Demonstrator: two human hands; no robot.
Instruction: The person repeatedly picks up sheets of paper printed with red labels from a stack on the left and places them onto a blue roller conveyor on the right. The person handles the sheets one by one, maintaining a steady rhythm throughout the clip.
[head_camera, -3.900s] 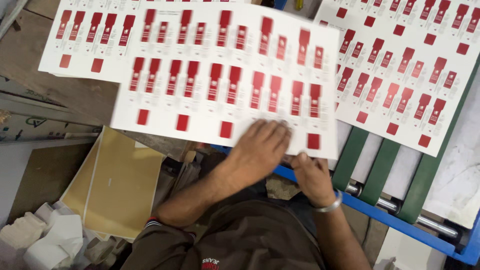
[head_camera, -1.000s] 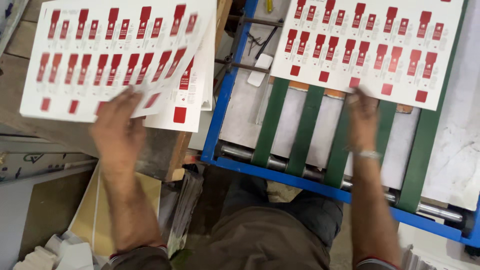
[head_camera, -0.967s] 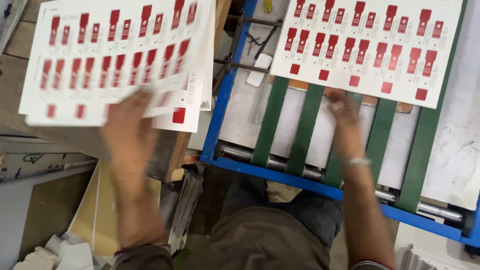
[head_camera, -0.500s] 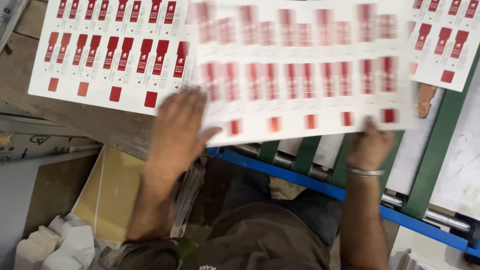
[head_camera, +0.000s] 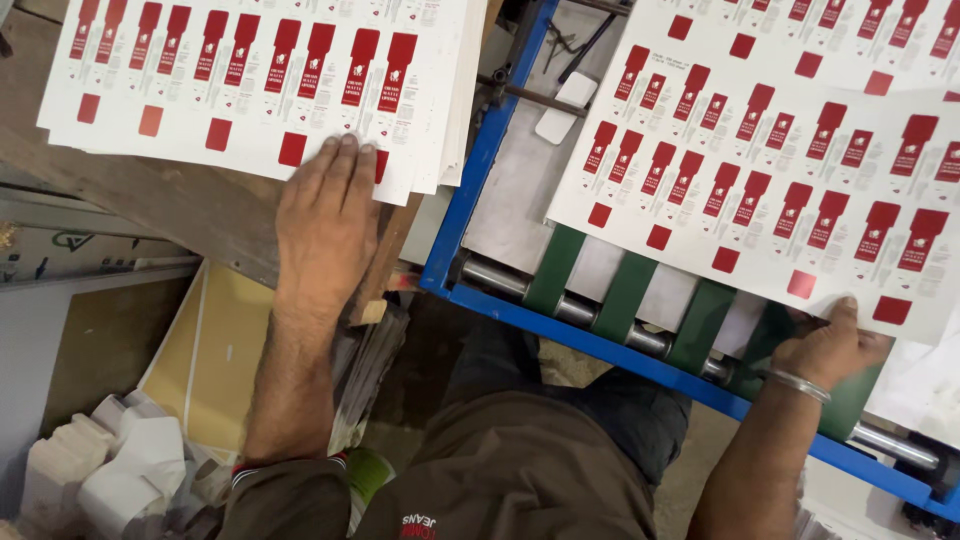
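The left hand (head_camera: 325, 215) lies flat, fingers together, on the stack of white sheets printed with red labels (head_camera: 260, 75) at upper left. The right hand (head_camera: 825, 345), lower right, pinches the near edge of 1 white printed sheet (head_camera: 790, 150) on the green belts (head_camera: 625, 295).

The scene is viewed from one head camera, aimed steeply down at close range: stack (head_camera: 260, 80) at 10 o'clock, conveyor (head_camera: 640, 300) at 3 o'clock.

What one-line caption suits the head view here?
Left hand presses on a stack of red-printed sheets; right hand grips a printed sheet over green belts.
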